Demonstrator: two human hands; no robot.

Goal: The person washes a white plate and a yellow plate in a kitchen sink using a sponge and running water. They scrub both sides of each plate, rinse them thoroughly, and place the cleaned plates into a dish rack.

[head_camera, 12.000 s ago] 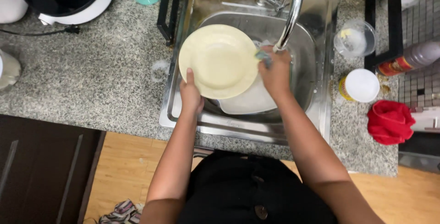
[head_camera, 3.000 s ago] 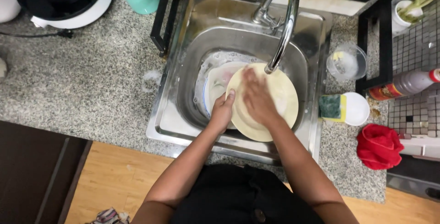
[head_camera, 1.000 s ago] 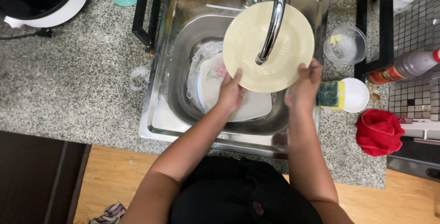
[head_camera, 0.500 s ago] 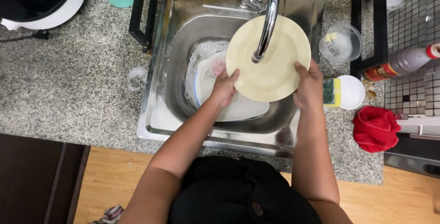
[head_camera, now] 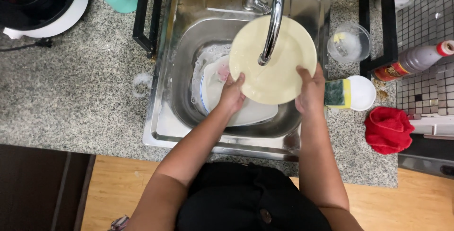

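- The round pale-yellow plate (head_camera: pixel 279 70) is held over the stainless-steel sink basin (head_camera: pixel 189 61), directly beneath the spout of the curved chrome faucet (head_camera: pixel 273 20).
- The left hand (head_camera: pixel 231 94) is clamped on the plate's lower-left rim; the right hand (head_camera: pixel 309 91) is clamped on its lower-right rim. The hands are apart, one on each side.
- Risk: the plate looks wet, and wet or soapy fingers could lose their hold on the rim. A slip would drop it onto the white dishes (head_camera: pixel 236 110) lying in the basin below, likely chipping either.
- Risk: the plate sits close under the faucet spout. Lifting it carelessly could knock the rim against the metal.
- Risk: water hitting the tilted plate could splash onto the speckled grey granite counter (head_camera: pixel 85 98), where a patch of foam (head_camera: pixel 141 78) already sits.
- Risk: the right elbow swings near the yellow-green sponge (head_camera: pixel 337 94) in its white round dish (head_camera: pixel 362 93); a nudge could displace them.
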